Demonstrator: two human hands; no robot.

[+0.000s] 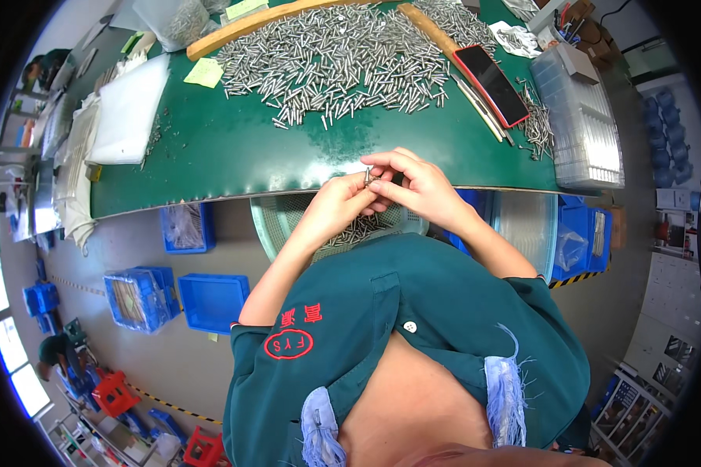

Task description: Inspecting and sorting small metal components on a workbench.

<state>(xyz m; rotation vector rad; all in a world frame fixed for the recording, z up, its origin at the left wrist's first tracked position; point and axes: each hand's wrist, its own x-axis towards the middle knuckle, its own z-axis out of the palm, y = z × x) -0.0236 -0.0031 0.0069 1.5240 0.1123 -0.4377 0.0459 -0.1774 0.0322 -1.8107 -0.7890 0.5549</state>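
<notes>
A small metal pin (pixel 368 177) stands upright at the near edge of the green table (pixel 234 156), pinched between the fingertips of both hands. The left hand (pixel 339 204) comes up from below with its fingers curled and pressed together around the pin's lower end. The right hand (pixel 417 187) arches over from the right, wrist bent, thumb and forefinger closing on the pin, the other fingers folded loosely. Under the hands sits a round mesh basket (pixel 288 218) holding more pins. Farther up the table lies a big heap of pins (pixel 335 62), with a red phone (pixel 492 84) beside it.
</notes>
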